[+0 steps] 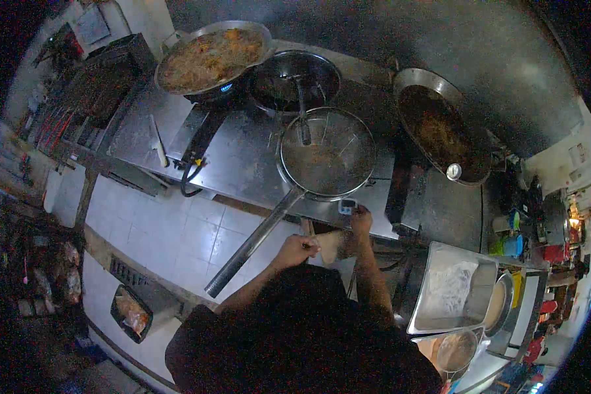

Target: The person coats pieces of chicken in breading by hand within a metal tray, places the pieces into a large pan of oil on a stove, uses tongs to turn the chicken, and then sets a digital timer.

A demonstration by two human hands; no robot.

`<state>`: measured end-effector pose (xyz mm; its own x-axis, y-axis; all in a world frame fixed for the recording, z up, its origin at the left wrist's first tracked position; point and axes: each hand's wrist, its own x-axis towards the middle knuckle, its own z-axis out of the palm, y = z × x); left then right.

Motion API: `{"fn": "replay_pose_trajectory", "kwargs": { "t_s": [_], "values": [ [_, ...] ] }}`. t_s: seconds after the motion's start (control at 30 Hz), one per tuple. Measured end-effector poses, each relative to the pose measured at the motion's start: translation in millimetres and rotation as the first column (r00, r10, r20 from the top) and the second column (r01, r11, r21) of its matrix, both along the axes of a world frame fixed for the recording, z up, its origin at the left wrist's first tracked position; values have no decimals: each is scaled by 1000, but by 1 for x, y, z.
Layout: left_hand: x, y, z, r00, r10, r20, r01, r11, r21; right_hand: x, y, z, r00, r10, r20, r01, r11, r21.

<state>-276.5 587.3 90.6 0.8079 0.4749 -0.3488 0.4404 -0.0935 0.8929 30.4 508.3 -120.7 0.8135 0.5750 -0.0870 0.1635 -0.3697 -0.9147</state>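
Note:
My right hand [361,221] is at the counter's front edge, its fingers gripping the right side of a small pale digital timer [347,207]. Lower and to the left, my left hand [295,250] is in front of my body with its fingers curled; whether it holds something small cannot be made out. Just beyond the hands, a large round mesh strainer [327,152] rests over a metal vessel. Its long metal handle [256,241] sticks out past the counter edge, left of my left hand. A dark utensil handle [303,111] reaches over the strainer's far rim.
Food fills a wide pan [216,61] above a blue burner flame [226,87]. Behind the strainer is a dark pot [295,81]. A wok of dark liquid [436,128] carries a dial thermometer [453,171]. A knife [158,143] lies left; a steel pan with white powder [448,290] stands right.

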Motion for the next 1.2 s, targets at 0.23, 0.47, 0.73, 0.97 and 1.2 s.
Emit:
{"fn": "replay_pose_trajectory", "kwargs": {
  "t_s": [0.23, 0.47, 0.73, 0.97, 1.2],
  "values": [
    [13, -16, -60, 974, -12, 226, 0, 999, 55, -82, -72, 98, 971, -32, 236, 57, 993, -102],
    [47, -73, -32, 930, -359, 82, 347, 929, 130, -194, -228, 63, 995, -74, 66, 94, 919, -383],
    [27, -222, -19, 645, -762, -58, 760, 631, 157, -489, -486, -121, 541, -825, -165, 599, 516, -613],
    [-26, -322, -47, 362, -931, -56, 925, 351, 142, -752, -511, -141, 491, -866, 88, 621, 278, -733],
    [-22, -340, -151, 44, -916, -399, 964, -65, 257, -804, -464, -132, -388, -894, -222, 784, -193, -591]
  ]
}}
